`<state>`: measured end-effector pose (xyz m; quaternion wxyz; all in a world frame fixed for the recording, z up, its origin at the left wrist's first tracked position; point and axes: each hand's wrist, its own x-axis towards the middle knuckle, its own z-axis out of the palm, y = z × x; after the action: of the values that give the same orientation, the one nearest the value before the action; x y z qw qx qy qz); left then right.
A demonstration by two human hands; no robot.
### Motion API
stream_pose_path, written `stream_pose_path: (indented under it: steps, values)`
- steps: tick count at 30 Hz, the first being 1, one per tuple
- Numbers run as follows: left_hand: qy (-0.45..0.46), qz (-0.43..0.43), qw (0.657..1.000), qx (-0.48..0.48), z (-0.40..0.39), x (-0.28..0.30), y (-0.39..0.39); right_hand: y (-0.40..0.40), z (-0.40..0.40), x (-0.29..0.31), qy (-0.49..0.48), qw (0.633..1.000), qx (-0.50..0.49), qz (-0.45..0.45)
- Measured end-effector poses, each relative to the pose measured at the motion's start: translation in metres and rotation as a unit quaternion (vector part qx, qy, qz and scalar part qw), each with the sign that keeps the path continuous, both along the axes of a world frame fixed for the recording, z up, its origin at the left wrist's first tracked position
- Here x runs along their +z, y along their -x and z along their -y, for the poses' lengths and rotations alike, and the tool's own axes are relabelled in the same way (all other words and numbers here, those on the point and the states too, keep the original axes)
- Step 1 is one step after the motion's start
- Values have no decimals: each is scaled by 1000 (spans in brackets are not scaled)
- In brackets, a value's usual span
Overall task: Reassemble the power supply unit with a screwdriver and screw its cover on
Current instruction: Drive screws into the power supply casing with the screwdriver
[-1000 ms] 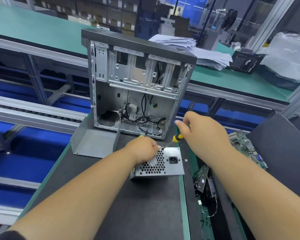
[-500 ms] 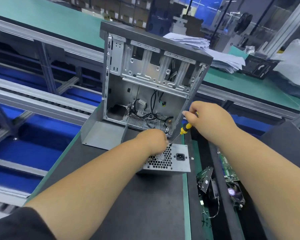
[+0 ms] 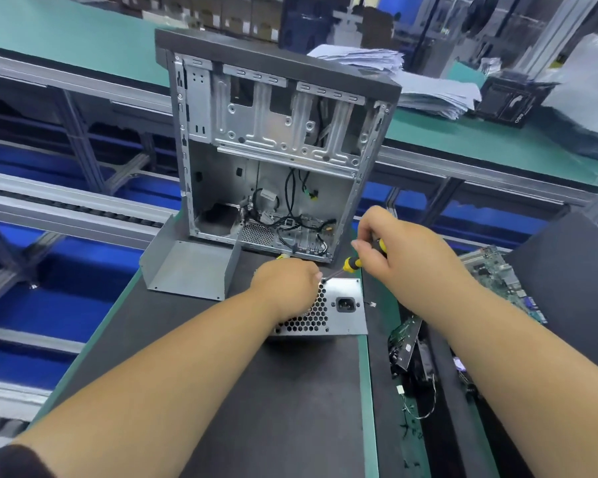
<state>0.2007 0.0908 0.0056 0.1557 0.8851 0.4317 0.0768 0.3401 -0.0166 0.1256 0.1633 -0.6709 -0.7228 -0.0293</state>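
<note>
Power supply unit (image 3: 339,310) lies on the dark surface (image 3: 242,391) in front of the open case (image 3: 273,150); socket face tilted up toward me, long axis running away toward the case. My left hand (image 3: 285,288) steadies its top, fingers hidden: grip unclear. My right hand (image 3: 394,251) holds the screwdriver (image 3: 351,263), fingers curled round the handle, tip at the upper-left corner. Keep the shaft square to the screw, press while turning.

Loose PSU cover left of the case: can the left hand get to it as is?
Probably yes. The loose cover lies open on the mat, nothing between it and the left hand, but that hand is steadying the power supply.
</note>
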Motion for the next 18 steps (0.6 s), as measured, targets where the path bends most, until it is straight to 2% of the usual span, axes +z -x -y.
stream_pose_path:
  steps: [3,7,10,15,18]
  values:
    - [-3,21,999,25,3,-3,0,-1,-5,0,-15,999,-20,-38]
    - [-43,13,998,41,8,-7,-1,1,-7,-4,-37,988,-48,-144]
    - [-67,-2,997,28,9,-10,-1,5,-7,-5,-17,993,-39,-106]
    - [-66,-16,997,26,6,-10,-1,1,-7,14,79,995,34,-41]
    - [-70,-16,997,29,7,-11,-1,-2,-9,22,40,999,5,11]
